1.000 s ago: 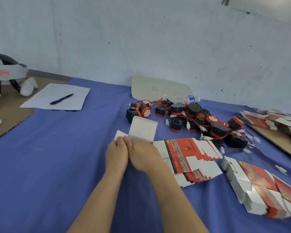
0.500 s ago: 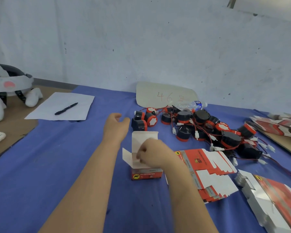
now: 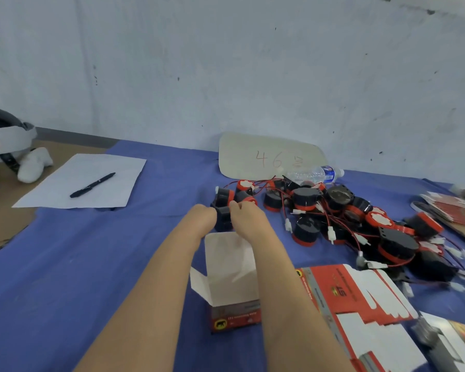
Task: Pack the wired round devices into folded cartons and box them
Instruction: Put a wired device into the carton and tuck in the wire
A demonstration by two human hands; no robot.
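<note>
Carton [image 3: 231,285] erected and upright on the blue-covered table [image 3: 91,277], top flaps open, mouth upward. Stack of flat blanks [image 3: 360,299] just beside it on the right. Beyond the carton, left hand [image 3: 202,218] and right hand [image 3: 246,214] close together around one black round device [image 3: 222,220] at the near-left edge of the pile of devices [image 3: 346,218]. Right fingers [image 3: 235,205] curled narrowly over the top of the device, touching it. Left fingers folded out of sight behind the knuckles, grip on that side not determinable, edge of the hand against the device's left flank. Device thus between the two hands, just behind the carton's rear flap and apart from its mouth; contact with the table hidden. Step in hand, by judgement: picking one device for loading. Advisable to lift straight up first, freeing any lead from the tangled red wires [image 3: 326,220] of the neighbours; then to gather lead and plug against the body and lower flat into the mouth, flaps kept clear. Likely risk: dragging a second device along by a snagged wire. Farther back, card marked 46 [image 3: 269,157] and water bottle [image 3: 314,174] against the wall [image 3: 226,63].
</note>
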